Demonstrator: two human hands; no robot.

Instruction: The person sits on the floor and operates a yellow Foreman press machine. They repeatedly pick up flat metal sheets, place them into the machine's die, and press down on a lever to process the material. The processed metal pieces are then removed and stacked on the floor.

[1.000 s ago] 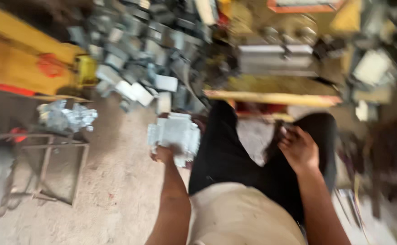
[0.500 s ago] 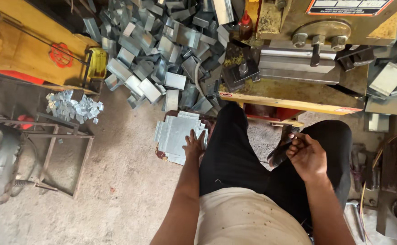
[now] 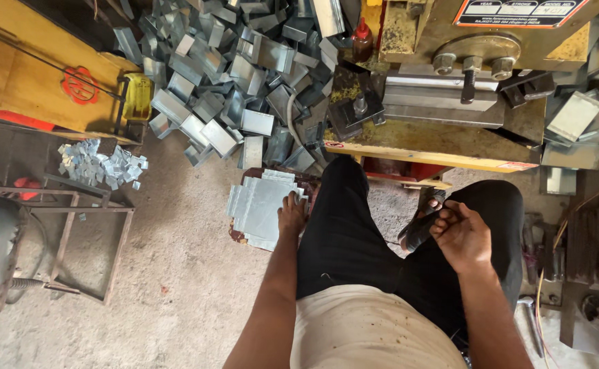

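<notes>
The left hand [image 3: 291,213] rests flat, fingers spread, on the right edge of a stack of flat metal sheets [image 3: 258,206] — it presses down on them rather than closing around them. The stack lies on a low reddish block on the concrete floor [image 3: 176,287], just left of the person's left leg in black trousers [image 3: 344,225].

The right hand [image 3: 460,236] hovers over the right thigh with its fingers curled inward; whether it pinches anything small cannot be told. Just beside it a sandalled foot [image 3: 422,222] rests below the machine.

Ahead stands a yellow press machine [image 3: 436,130] with a grey steel block and bolts on top. To its left a large heap of bent metal pieces [image 3: 231,75] spreads over the floor — well apart from it, a smaller pile of little cut scraps [image 3: 101,164] lies beside a rusty metal frame [image 3: 74,239].
</notes>
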